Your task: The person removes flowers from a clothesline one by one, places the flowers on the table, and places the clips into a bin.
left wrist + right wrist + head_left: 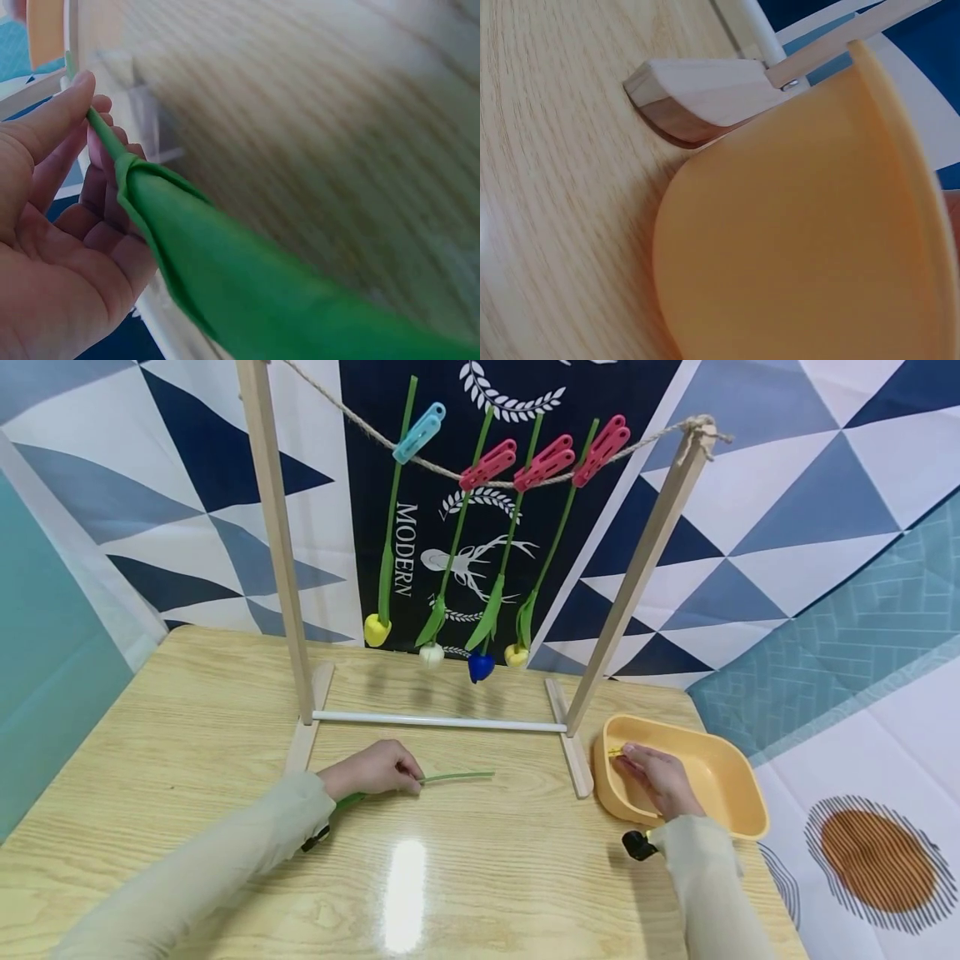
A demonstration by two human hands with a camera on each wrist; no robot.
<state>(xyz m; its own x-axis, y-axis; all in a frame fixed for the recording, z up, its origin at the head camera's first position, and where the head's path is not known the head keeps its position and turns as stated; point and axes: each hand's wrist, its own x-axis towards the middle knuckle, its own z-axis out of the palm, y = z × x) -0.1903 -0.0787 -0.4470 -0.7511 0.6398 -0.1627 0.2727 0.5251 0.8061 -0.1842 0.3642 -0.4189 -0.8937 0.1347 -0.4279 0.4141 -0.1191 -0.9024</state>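
My left hand point(378, 768) pinches the green stem point(461, 775) of an artificial flower low over the table. In the left wrist view, thumb and fingertips hold the stem just beyond its broad green leaf point(240, 262); the blossom is hidden under my wrist in the head view. Inside the near-left part of a yellow-orange basin point(712, 777), my right hand point(663, 777) pinches a small yellow clothespin point(616, 752) by the wall. The basin's outer wall point(795, 240) hides most of that hand in the right wrist view.
A rope point(341, 406) spans two wooden posts point(637, 577). From it hang several artificial tulips, held by a blue clothespin point(418, 433) and pink clothespins point(487, 465). A white rod point(442, 722) joins the stand's wooden feet point(573, 760). Patterned cloth covers the back.
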